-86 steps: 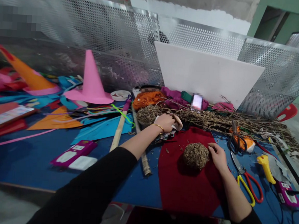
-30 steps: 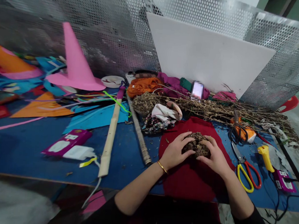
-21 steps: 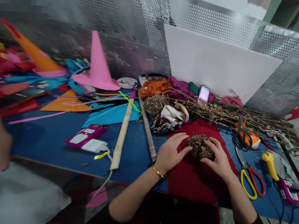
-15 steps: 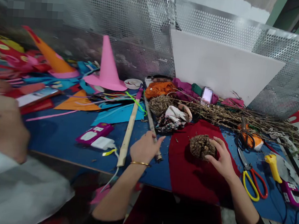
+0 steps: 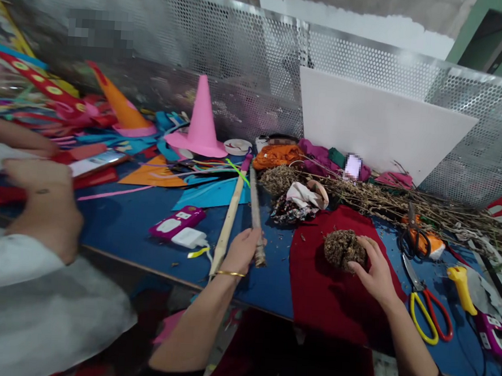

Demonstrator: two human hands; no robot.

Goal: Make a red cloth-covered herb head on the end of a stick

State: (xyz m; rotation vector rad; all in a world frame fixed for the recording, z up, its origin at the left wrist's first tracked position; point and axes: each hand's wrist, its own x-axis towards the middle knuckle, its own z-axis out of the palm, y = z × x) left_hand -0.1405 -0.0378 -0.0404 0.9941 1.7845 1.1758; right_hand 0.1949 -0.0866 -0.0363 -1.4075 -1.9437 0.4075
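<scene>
My left hand, with a gold bangle at the wrist, is closed around the lower part of a greyish wooden stick lying on the table. Left of it lies a paler peeled stick with a purple-wrapped top. My right hand curves its thumb and fingers around the right side of a brown, crumbly ball of dried plant matter. The ball rests on a dark red cloth. Behind the cloth sits a bundle of patterned and white fabric.
Scissors and a yellow-handled tool lie at right. Dried stalks stretch along the back before a white board. A pink cone hat and purple power bank are left. A co-worker's arm reaches in at far left.
My left hand has closed its fingers around the greyish stick; its thumb was stuck out before. My right hand stays at the ball. The view has shifted slightly left.
</scene>
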